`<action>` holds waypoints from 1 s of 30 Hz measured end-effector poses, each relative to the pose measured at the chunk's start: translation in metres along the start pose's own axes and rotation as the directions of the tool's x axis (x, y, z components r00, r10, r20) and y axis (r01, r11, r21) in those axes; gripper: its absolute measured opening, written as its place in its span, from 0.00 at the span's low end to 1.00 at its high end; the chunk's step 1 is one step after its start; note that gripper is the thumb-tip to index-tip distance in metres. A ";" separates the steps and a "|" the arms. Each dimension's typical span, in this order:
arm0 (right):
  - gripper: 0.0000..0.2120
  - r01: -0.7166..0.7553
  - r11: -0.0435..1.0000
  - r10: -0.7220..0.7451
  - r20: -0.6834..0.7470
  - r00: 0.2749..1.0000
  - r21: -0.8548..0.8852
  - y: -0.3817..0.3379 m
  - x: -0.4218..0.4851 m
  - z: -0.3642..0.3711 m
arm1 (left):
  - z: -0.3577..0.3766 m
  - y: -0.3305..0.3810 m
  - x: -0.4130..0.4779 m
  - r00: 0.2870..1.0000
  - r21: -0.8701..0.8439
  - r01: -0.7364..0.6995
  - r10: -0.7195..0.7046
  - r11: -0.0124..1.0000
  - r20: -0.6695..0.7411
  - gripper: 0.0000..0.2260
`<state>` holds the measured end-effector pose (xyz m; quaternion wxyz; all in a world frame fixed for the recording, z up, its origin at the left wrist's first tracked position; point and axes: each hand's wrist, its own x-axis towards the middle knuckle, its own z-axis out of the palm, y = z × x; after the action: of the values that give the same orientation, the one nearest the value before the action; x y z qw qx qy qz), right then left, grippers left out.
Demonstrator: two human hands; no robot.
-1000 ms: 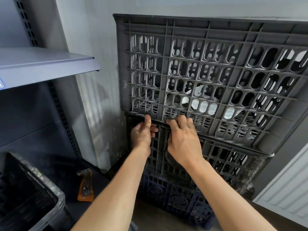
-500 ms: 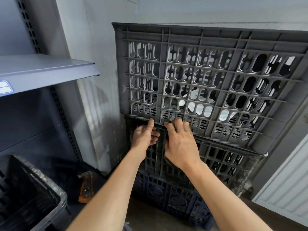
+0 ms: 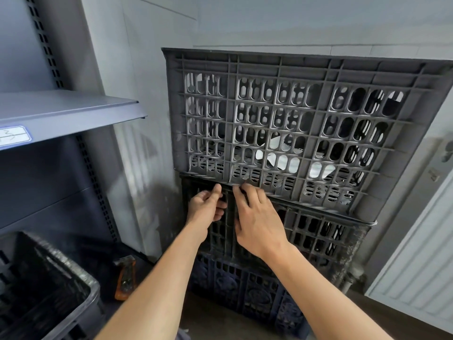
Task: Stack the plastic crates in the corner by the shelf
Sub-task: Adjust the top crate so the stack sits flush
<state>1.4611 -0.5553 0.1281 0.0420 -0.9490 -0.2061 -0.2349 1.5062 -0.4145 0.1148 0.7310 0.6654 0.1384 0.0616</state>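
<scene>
Three plastic crates are stacked in the corner against the wall. The big grey crate (image 3: 294, 69) is on top, sitting slightly askew on a black crate (image 3: 323, 236), and a dark blue crate (image 3: 247, 290) stands on the floor below. Both hands are at the seam between the grey and black crates. My left hand (image 3: 206, 209) has its thumb up against the grey crate's bottom edge, with its fingers loosely curled. My right hand (image 3: 257, 217) lies with its fingers stretched out, the tips touching that same edge. White paper shows inside the grey crate.
A grey metal shelf (image 3: 73, 111) juts out at the left, close to the stack. A black bin (image 3: 49, 278) stands at the lower left, and an orange object (image 3: 126, 278) lies on the floor beside it. A white panelled door (image 3: 416, 266) is at the right.
Both hands stay at the seam between the grey and black crates, barely moved. My view has tipped upward, so the stack sits lower in the frame.
</scene>
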 end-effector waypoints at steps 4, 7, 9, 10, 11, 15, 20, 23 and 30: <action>0.31 -0.006 0.998 0.009 -0.054 0.998 0.066 -0.008 -0.021 0.007 | -0.001 0.001 -0.012 0.994 0.210 -0.024 0.001 0.977 0.108 0.08; 0.31 0.002 0.991 0.001 -0.019 1.000 0.135 -0.014 -0.038 0.018 | -0.005 -0.001 -0.021 0.986 0.422 -0.095 0.026 0.902 0.167 0.06; 0.32 -0.003 0.983 -0.002 0.025 1.000 0.183 -0.017 -0.044 0.025 | -0.011 -0.003 -0.026 0.983 0.535 -0.141 0.054 0.833 0.176 0.07; 0.31 -0.008 0.978 -0.003 0.051 0.999 0.209 -0.019 -0.046 0.028 | -0.015 -0.003 -0.029 0.982 0.578 -0.157 0.065 0.800 0.177 0.07; 0.31 -0.014 0.974 -0.003 0.076 0.997 0.228 -0.021 -0.046 0.029 | -0.020 -0.002 -0.032 0.981 0.608 -0.167 0.069 0.776 0.181 0.07; 0.26 -0.006 0.963 -0.036 0.150 0.988 0.269 -0.038 -0.044 0.033 | -0.047 0.000 -0.048 0.983 0.671 -0.174 0.084 0.721 0.165 0.07; 0.21 0.082 0.929 -0.157 0.186 0.970 0.360 -0.080 -0.038 0.040 | -0.103 0.008 -0.073 0.996 0.774 -0.079 0.088 0.629 0.031 0.07; 0.21 0.169 0.892 -0.265 0.182 0.947 0.418 -0.116 -0.035 0.041 | -0.141 0.015 -0.096 0.994 0.827 -0.004 0.094 0.562 -0.060 0.08; 0.22 0.405 0.732 -0.549 0.122 0.827 0.547 -0.219 -0.043 0.040 | -0.243 0.000 -0.177 0.954 0.844 0.226 0.064 0.486 -0.293 0.10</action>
<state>1.3535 -0.3645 0.0694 0.1942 -0.8416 -0.5021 -0.0421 1.2683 -0.2310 0.1172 0.2683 0.9190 0.2856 0.0434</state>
